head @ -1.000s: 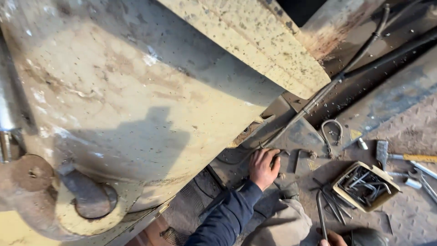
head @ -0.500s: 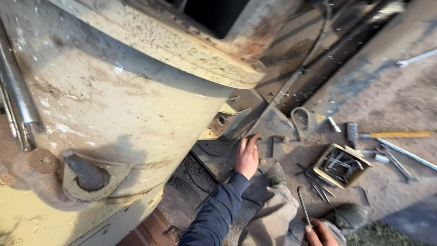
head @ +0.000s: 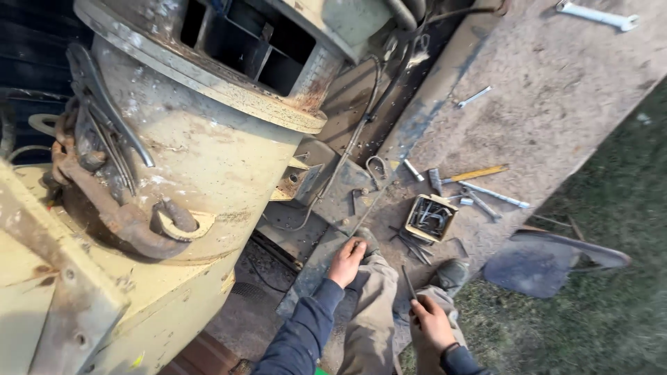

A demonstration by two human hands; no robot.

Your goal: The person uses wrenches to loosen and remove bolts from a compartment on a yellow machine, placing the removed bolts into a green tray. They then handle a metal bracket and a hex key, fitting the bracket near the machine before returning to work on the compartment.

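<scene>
**Rust and cream paint: view swings back from the machine**

Rusty steel fills our left side, the cream housing [head: 208, 160] with its chained hook [head: 125, 222] now showing its open top, where half a second ago we saw mostly its flank. Our view has pulled up and right, so more of the concrete slab [head: 556, 104] and the grass [head: 611, 305] shows.

Our left hand [head: 345, 258] has stayed put: fingers curled over the edge of the steel plate [head: 313, 271] beside our knee, bracing rather than carrying anything. Our right hand [head: 431, 323] is closed around a thin dark rod [head: 408, 283], near our boot [head: 451, 274].

Just beyond our knees sits the small box [head: 431, 217] of metal parts, with loose rods beside it, a yellow-handled tool [head: 476, 173] behind it, and 1 spanner [head: 596, 15] well apart on the slab.
</scene>
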